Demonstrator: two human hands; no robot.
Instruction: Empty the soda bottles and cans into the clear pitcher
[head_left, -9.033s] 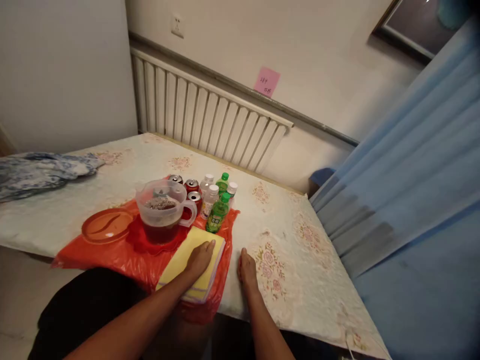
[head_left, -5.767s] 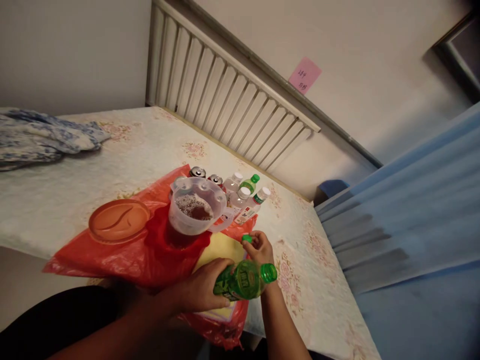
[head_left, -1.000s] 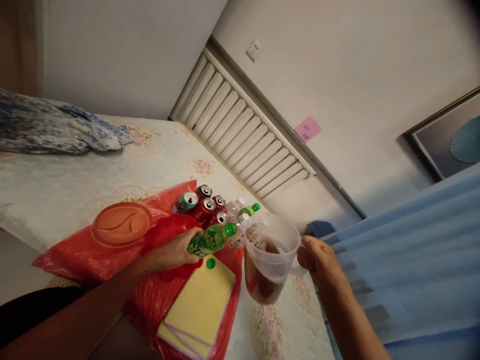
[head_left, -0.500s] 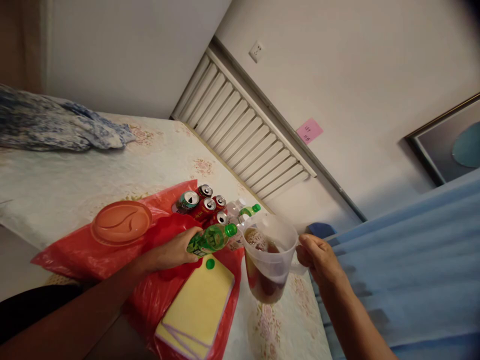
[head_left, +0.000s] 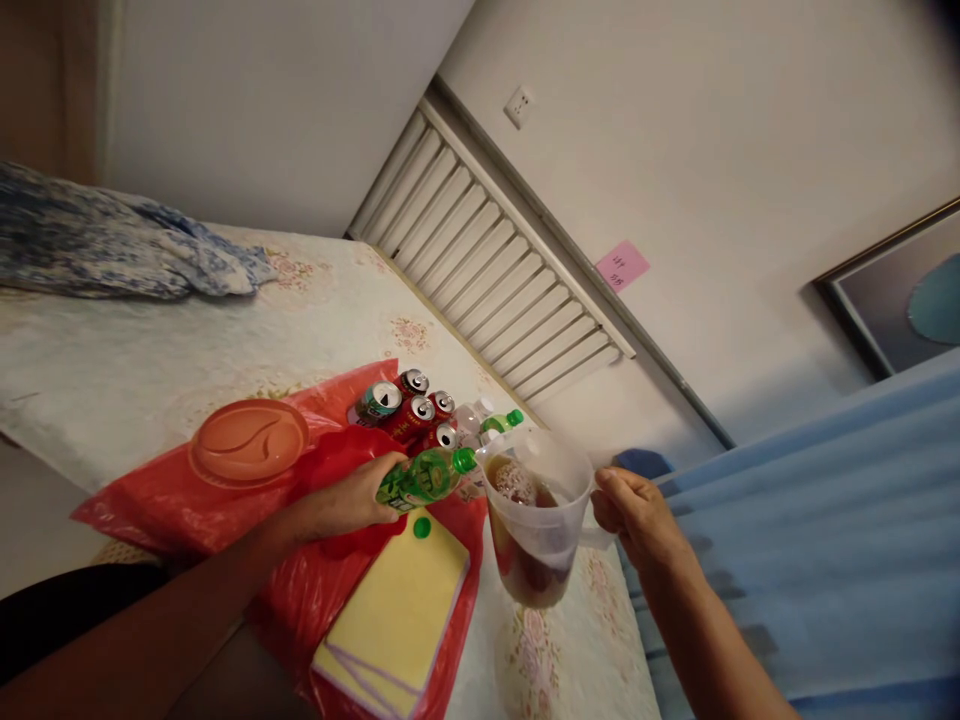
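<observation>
My left hand (head_left: 360,497) is closed around a green plastic bottle (head_left: 424,480), whose open neck points right at the jug's spout. The handle of a clear plastic jug (head_left: 534,520) is in my right hand (head_left: 630,510); brown liquid with bubbles on top fills part of it. The jug appears tilted in this slanted view. Below the bottle, a green cap (head_left: 422,527) lies on yellow cloths (head_left: 397,620). A red basin (head_left: 337,455) is partly hidden behind my left hand.
Several drink cans (head_left: 416,412) and plastic bottles (head_left: 504,420) stand behind the green bottle. An orange lid-like dish (head_left: 251,440) lies on a red plastic bag (head_left: 165,510). Blue patterned fabric (head_left: 127,245) rests at the table's far left; a blue curtain (head_left: 840,510) hangs right.
The bottle neck and the jug's spout are now closer together, nearly touching. The jug has shifted slightly left. Both hands keep their grips, and the whole view has moved a little.
</observation>
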